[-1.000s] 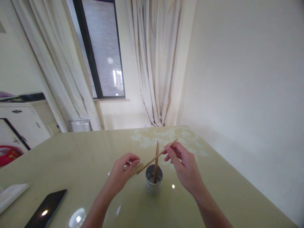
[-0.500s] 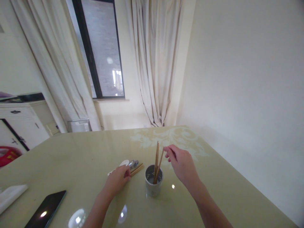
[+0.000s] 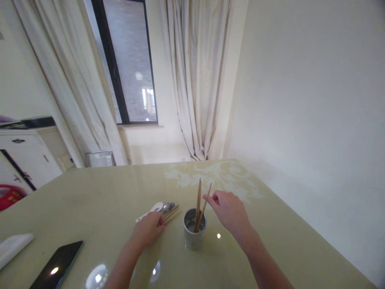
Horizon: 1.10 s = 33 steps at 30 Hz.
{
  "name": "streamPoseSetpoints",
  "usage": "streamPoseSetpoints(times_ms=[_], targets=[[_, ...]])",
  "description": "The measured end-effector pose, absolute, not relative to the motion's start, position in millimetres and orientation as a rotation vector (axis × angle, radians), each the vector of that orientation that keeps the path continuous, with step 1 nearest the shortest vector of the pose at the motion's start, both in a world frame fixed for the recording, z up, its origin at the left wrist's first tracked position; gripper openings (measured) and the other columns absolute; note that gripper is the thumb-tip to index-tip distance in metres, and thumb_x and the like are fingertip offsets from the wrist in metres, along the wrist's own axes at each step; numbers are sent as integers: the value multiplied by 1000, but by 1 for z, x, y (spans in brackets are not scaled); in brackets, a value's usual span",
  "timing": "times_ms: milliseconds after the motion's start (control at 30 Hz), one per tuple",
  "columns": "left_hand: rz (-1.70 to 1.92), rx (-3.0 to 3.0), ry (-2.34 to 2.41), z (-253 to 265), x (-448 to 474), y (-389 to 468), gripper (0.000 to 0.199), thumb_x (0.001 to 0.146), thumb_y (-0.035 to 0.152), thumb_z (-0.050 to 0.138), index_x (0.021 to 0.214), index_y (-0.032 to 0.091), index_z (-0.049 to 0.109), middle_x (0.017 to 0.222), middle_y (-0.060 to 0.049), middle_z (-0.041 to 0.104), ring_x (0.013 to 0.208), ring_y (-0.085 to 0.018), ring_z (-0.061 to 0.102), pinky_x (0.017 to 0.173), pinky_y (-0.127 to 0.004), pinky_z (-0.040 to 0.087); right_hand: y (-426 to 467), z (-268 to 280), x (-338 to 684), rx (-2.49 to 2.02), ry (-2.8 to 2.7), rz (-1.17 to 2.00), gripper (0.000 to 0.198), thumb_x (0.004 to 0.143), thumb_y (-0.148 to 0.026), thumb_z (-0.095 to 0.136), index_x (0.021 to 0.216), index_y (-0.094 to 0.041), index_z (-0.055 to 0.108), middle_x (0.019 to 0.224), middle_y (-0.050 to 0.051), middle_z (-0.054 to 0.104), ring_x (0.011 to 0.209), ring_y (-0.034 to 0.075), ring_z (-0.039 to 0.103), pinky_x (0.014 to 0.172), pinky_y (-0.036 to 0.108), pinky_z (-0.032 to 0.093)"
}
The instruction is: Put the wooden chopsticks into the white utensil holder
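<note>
Three chopsticks upright in one holder

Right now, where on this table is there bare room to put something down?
The table shows bare top from the phone back toward the window, and on the right between the cup and the wall-side edge. It is crowded in the middle: the left hand rests on the spoons and loose chopsticks, the right hand beside the cup's chopsticks.
</note>
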<state>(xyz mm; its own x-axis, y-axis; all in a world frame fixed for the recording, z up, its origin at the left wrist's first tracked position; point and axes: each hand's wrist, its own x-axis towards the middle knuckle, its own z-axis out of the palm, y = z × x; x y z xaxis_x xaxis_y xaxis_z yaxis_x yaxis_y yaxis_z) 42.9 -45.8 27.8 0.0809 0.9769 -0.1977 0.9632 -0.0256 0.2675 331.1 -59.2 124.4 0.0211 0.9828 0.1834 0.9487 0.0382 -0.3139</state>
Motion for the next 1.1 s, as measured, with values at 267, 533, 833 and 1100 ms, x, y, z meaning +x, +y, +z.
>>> streamPoseSetpoints(times_ms=[267,533,833,1100], targets=[[182,2084,1874,43,38,-47,11,92,24,59,93,22,70,103,-6,76,100,-24,69,80,-28,43,-64,124,322,-1915,-2055,208,22,106,-30,54,95,-19,70,89,8,79,83,22,73,62,29,32],[529,2072,1709,69,45,-55,22,96,38,55,89,20,67,90,-5,75,84,-22,68,72,-29,44,-65,127,323,-1850,-2062,111,34,110,-36,47,89,-20,68,83,9,77,76,24,72,60,30,31],[1045,1933,1223,109,90,-85,23,98,44,62,94,22,69,85,0,73,80,-17,66,76,-27,51,-89,146,311,-1120,-1922,721,27,107,-37,52,92,-22,69,78,-1,71,70,15,66,68,25,47],[1169,1956,1255,113,101,-94,25,100,45,60,106,23,69,97,-3,74,86,-18,66,77,-27,52,-91,143,306,-990,-1696,902,26,107,-41,52,99,-21,67,83,1,73,71,15,72,63,23,52]])
